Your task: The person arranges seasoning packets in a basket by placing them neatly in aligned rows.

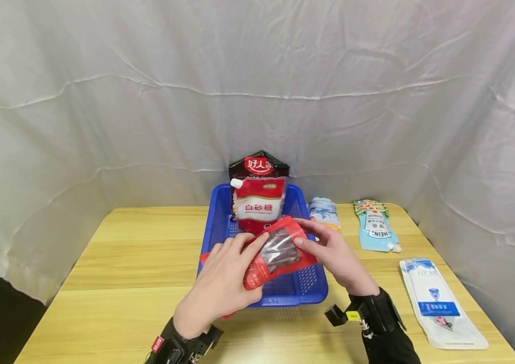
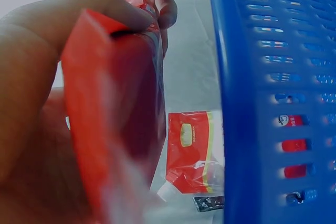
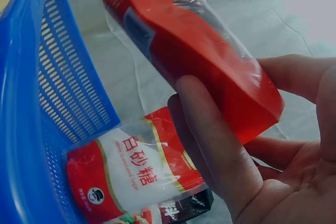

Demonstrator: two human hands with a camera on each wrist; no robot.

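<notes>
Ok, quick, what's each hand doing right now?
Left hand: holding the red pouch over the blue basket.
Right hand: holding the same red pouch at its other end.

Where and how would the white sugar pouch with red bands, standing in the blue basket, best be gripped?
Probably by its upper edge, from above and the front. The white sugar pouch with red bands stands upright against the black and red bag at the back of the blue plastic basket, top and spout corner exposed. Its lower half sits behind the red window pouch both hands hold.
</notes>
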